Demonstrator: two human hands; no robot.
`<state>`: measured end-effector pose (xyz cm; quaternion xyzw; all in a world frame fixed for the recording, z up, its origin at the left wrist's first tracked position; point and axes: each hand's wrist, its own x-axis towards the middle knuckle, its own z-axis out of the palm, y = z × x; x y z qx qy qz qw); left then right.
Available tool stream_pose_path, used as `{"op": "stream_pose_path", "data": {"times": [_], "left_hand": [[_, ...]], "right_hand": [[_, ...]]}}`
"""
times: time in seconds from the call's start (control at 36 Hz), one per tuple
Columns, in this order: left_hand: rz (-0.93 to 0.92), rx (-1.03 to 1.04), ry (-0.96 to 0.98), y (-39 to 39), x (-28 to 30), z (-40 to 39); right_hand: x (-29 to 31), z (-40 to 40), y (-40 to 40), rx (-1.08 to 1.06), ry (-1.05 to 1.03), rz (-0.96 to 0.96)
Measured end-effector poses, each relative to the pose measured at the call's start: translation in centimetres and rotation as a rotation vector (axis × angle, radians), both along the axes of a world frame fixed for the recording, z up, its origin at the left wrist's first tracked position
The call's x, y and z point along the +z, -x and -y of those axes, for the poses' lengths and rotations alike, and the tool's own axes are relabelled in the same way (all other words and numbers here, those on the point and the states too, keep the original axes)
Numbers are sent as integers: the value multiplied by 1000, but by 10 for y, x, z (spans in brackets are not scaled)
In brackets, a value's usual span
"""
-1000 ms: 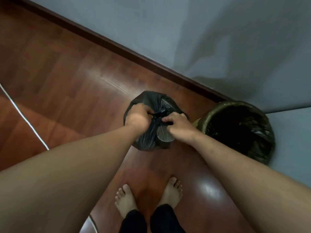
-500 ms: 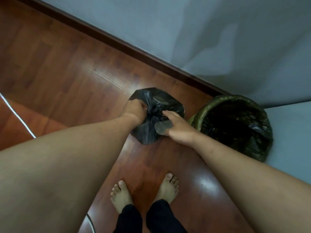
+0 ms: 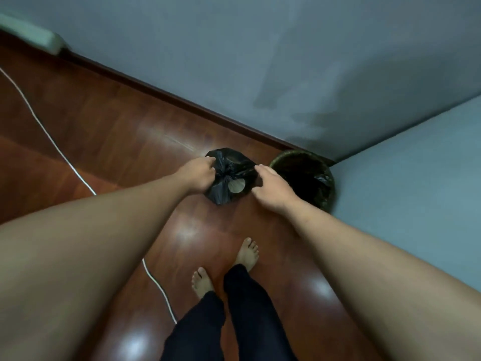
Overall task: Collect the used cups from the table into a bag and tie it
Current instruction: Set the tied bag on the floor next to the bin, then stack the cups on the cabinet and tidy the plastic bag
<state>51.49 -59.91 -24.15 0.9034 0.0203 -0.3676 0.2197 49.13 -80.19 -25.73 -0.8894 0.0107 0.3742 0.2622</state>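
The black bag (image 3: 229, 175) sits between the two hands, its top gathered into a bunch. The left hand (image 3: 199, 173) grips the bag's left side with curled fingers. The right hand (image 3: 270, 187) is spread and relaxed, fingertips at the bag's right edge — whether they touch it cannot be told. A pale round shape shows through the plastic. Just beyond the right hand stands a lined waste bin (image 3: 307, 178), near the bag and close against the grey wall (image 3: 234, 61). Open wooden floor (image 3: 117, 142) extends left of the left hand — crossed by a white cable (image 3: 52, 139). Bare feet (image 3: 247, 254) stand below the hands.
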Motion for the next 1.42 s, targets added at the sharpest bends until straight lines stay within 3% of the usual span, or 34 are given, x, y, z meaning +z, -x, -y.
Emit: {"op": "stream_pose_path", "data": {"times": [0.25, 0.44, 0.72, 0.89, 1.14, 1.28, 1.42], "left_hand": [[116, -261, -117, 64, 165, 55], [229, -291, -135, 105, 254, 73], [568, -518, 15, 115, 377, 225], [593, -604, 58, 134, 396, 336], [510, -551, 109, 159, 380, 486], [397, -377, 192, 156, 370, 547], [309, -244, 216, 153, 350, 575]], "right_hand": [[163, 51, 82, -70, 130, 196], [268, 105, 145, -141, 213, 353], [381, 247, 215, -424, 247, 575], [395, 341, 249, -530, 288, 625], [378, 479, 261, -576, 295, 633], [357, 521, 253, -581, 218, 633], [338, 533, 241, -474, 1, 582]]}}
